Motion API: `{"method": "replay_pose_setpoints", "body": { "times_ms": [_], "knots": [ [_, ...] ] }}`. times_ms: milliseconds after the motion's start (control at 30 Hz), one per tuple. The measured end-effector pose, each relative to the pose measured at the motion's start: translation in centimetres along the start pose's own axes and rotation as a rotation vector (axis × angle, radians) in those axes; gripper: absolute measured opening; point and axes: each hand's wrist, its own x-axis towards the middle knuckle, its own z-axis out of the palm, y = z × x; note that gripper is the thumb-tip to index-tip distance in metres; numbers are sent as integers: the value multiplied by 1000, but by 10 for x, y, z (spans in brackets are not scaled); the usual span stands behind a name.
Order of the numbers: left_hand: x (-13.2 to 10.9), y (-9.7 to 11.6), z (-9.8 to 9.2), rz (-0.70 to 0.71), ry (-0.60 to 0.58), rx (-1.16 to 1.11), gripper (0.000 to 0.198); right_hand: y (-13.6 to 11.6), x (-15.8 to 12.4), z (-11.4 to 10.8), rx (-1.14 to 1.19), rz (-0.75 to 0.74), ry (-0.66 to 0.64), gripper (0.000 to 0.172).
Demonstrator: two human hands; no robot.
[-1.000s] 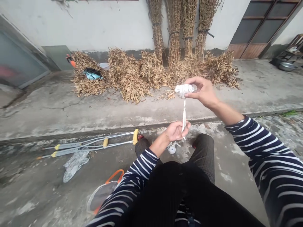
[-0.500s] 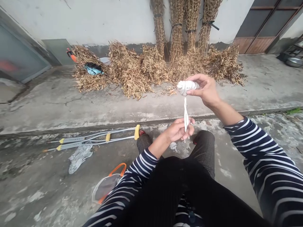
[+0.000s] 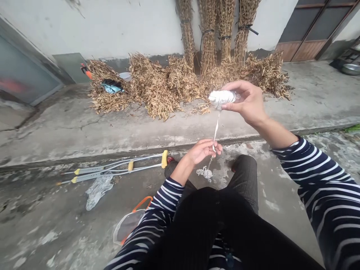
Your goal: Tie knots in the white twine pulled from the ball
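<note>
My right hand (image 3: 247,102) grips one end of a white wound bundle of cord (image 3: 222,97), held sideways in the air with a dark line wrapped round it. From the bundle a white strand (image 3: 216,125) runs down to my left hand (image 3: 203,150), whose fingers are closed on it. Below my left hand the strand continues as a thinner, twisted length. It ends in a loose white tangle (image 3: 206,173) low between my legs, near the ground.
A pair of crutches (image 3: 112,167) lies on the concrete at the left, a clear plastic bag (image 3: 99,189) beside them. Nearer me is a mesh bag with orange handles (image 3: 128,225). Beyond the low step, dry plant stalks (image 3: 157,88) are heaped against the wall, and tied bundles (image 3: 208,41) stand upright.
My left hand has shifted slightly left with the strand, which now slants and looks thinner. The tangle beneath it has spread into view. My right hand and the bundle have risen a little.
</note>
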Motion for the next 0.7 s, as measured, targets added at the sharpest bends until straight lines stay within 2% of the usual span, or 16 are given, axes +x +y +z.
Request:
{"method": "replay_pose_setpoints", "body": {
  "times_ms": [133, 200, 333, 433, 533, 700],
  "knots": [
    [-2, 8, 6, -52, -133, 22, 29, 10, -6, 0, -65, -73, -60, 42],
    [-5, 13, 9, -36, -148, 5, 29, 24, -13, 1, -132, -109, -91, 39],
    [-7, 24, 19, 32, -72, -62, 30, 47, -36, 10, -190, -205, -258, 25],
    [-6, 29, 26, 60, 33, -138, 25, 53, -54, 17, -187, -229, -335, 17],
    [-3, 32, 31, 62, 161, -196, 20, 55, -68, 21, -152, -154, -350, 17],
    [2, 32, 30, 55, 303, -257, 23, 55, -81, 20, -1, 143, -378, 35]
  ]
}}
